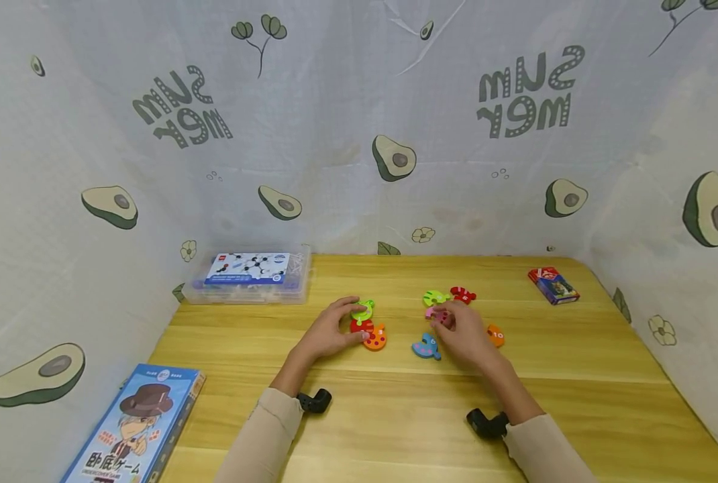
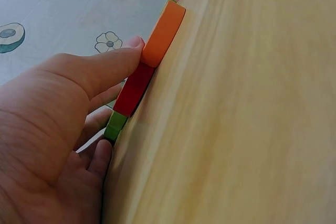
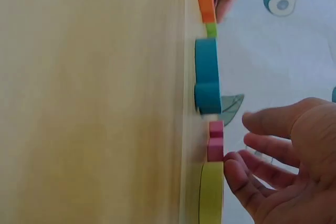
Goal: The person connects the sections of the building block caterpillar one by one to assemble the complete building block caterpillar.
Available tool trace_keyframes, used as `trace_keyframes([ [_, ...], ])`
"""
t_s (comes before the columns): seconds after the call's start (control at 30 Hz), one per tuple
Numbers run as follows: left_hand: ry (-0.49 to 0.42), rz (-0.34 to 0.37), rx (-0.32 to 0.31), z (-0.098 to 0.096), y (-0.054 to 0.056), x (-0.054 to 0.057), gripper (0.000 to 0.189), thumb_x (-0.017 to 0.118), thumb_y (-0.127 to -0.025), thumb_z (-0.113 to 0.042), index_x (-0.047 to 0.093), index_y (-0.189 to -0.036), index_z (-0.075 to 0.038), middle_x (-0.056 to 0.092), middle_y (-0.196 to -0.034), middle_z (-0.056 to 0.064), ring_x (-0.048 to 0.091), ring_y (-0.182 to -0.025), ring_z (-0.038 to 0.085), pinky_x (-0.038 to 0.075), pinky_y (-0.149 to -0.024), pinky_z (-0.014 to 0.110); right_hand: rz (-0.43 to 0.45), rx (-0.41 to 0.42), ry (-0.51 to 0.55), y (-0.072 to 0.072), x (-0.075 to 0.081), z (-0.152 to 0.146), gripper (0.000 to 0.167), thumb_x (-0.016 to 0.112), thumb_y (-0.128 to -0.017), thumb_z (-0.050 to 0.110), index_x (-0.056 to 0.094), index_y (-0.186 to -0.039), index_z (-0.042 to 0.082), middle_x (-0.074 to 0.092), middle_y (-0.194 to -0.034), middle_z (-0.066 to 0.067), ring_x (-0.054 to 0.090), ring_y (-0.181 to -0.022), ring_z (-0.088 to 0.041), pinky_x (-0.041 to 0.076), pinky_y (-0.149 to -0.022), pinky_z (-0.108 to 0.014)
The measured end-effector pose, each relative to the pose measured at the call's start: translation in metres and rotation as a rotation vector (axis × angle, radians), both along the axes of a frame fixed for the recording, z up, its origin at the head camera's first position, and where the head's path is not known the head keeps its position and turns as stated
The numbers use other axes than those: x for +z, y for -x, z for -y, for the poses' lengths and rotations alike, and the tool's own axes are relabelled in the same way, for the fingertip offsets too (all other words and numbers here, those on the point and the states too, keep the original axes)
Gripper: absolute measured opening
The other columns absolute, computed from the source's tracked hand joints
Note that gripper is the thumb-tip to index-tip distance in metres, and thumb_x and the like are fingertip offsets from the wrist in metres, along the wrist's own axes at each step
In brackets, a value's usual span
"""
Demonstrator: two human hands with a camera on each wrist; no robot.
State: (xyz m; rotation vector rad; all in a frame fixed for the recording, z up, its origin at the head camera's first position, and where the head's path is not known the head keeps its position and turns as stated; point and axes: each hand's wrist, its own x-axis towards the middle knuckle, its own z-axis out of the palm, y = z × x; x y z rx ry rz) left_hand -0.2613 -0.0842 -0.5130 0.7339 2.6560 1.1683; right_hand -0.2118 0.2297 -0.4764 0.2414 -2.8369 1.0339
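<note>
Small, flat, numbered animal-shaped puzzle pieces lie on the table. My left hand [image 1: 330, 330] grips a cluster at its rim: a green piece [image 1: 364, 310], a red piece [image 1: 361, 326] and an orange piece [image 1: 375, 338], touching one another. In the left wrist view, the thumb presses near where the orange piece [image 2: 164, 34] meets the red piece [image 2: 134, 88]. My right hand [image 1: 464, 330] hovers over a pink piece [image 1: 437, 316], thumb and fingers apart; in the right wrist view, a fingertip is close to the pink piece [image 3: 216, 149] and a yellow piece [image 3: 211, 192].
Around the right hand lie a blue piece [image 1: 427, 347], a light green piece [image 1: 435, 298], a dark red piece [image 1: 463, 294] and an orange piece [image 1: 496, 335]. A clear plastic case [image 1: 248, 275], a card box [image 1: 553, 285] and a blue game box [image 1: 135, 426] stand farther out.
</note>
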Motion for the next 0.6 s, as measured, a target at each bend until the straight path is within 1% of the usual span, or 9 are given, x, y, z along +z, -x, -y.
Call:
trace_keyframes([
  [0.1, 0.001, 0.000, 0.000, 0.000, 0.001, 0.000, 0.059, 0.078, -0.091, -0.040, 0.060, -0.144, -0.024, 0.039, -0.164, -0.004, 0.033, -0.154, 0.029, 0.030, -0.125, 0.055, 0.008, -0.014, -0.036, 0.010, 0.002, -0.002, 0.036, 0.071, -0.094, 0.009, 0.066, -0.126, -0.007, 0.061, -0.096, -0.015, 0.051, -0.076, -0.020, 0.043, -0.064, -0.026],
  [0.13, 0.000, 0.001, -0.001, 0.000, 0.001, 0.000, 0.058, 0.078, -0.091, -0.039, 0.060, -0.144, -0.024, 0.039, -0.164, -0.004, 0.032, -0.154, 0.030, 0.029, -0.125, 0.055, 0.018, -0.015, -0.052, 0.012, 0.003, -0.003, 0.037, 0.071, -0.095, 0.010, 0.066, -0.127, -0.007, 0.063, -0.100, -0.017, 0.054, -0.080, -0.023, 0.048, -0.068, -0.029],
  [0.2, -0.003, 0.004, -0.004, -0.001, 0.000, 0.001, 0.058, 0.078, -0.091, -0.038, 0.060, -0.145, -0.023, 0.039, -0.164, -0.004, 0.032, -0.154, 0.030, 0.029, -0.125, 0.055, 0.050, -0.017, -0.087, 0.015, 0.004, -0.003, 0.039, 0.071, -0.094, 0.011, 0.065, -0.127, -0.008, 0.065, -0.107, -0.023, 0.059, -0.090, -0.032, 0.056, -0.079, -0.039],
  [0.23, -0.004, 0.005, -0.006, -0.001, 0.000, 0.002, 0.058, 0.078, -0.091, -0.037, 0.060, -0.145, -0.023, 0.039, -0.164, -0.004, 0.032, -0.154, 0.030, 0.029, -0.125, 0.055, 0.067, -0.016, -0.104, 0.015, 0.004, -0.003, 0.039, 0.071, -0.093, 0.011, 0.066, -0.127, -0.009, 0.065, -0.113, -0.025, 0.060, -0.097, -0.036, 0.058, -0.086, -0.045],
  [0.3, -0.008, 0.009, -0.012, -0.002, -0.001, 0.003, 0.058, 0.078, -0.092, -0.036, 0.060, -0.145, -0.022, 0.039, -0.164, -0.003, 0.032, -0.154, 0.030, 0.029, -0.125, 0.055, 0.082, -0.005, -0.129, 0.015, 0.004, -0.003, 0.037, 0.071, -0.093, 0.010, 0.067, -0.124, -0.009, 0.063, -0.125, -0.027, 0.060, -0.111, -0.041, 0.054, -0.100, -0.056],
  [0.33, -0.015, 0.009, -0.016, -0.001, -0.001, 0.003, 0.058, 0.078, -0.092, -0.035, 0.060, -0.145, -0.021, 0.039, -0.164, -0.002, 0.033, -0.154, 0.031, 0.029, -0.125, 0.056, 0.084, 0.003, -0.139, 0.015, 0.003, -0.003, 0.035, 0.071, -0.093, 0.009, 0.067, -0.123, -0.008, 0.062, -0.129, -0.028, 0.060, -0.115, -0.043, 0.051, -0.104, -0.059],
  [0.5, -0.032, 0.024, -0.025, 0.001, -0.001, 0.003, 0.057, 0.078, -0.092, -0.032, 0.060, -0.144, -0.021, 0.039, -0.164, -0.002, 0.032, -0.154, 0.032, 0.029, -0.125, 0.056, 0.051, 0.043, -0.172, 0.012, 0.002, -0.003, 0.031, 0.073, -0.091, 0.007, 0.071, -0.119, -0.006, 0.063, -0.127, -0.026, 0.060, -0.118, -0.044, 0.049, -0.106, -0.061],
  [0.6, -0.035, 0.029, -0.026, 0.002, -0.002, 0.003, 0.057, 0.079, -0.091, -0.032, 0.061, -0.144, -0.021, 0.039, -0.164, -0.002, 0.033, -0.154, 0.032, 0.030, -0.124, 0.056, 0.045, 0.052, -0.186, 0.010, 0.003, -0.002, 0.030, 0.074, -0.090, 0.007, 0.072, -0.117, -0.005, 0.064, -0.124, -0.025, 0.061, -0.113, -0.042, 0.050, -0.104, -0.060],
])
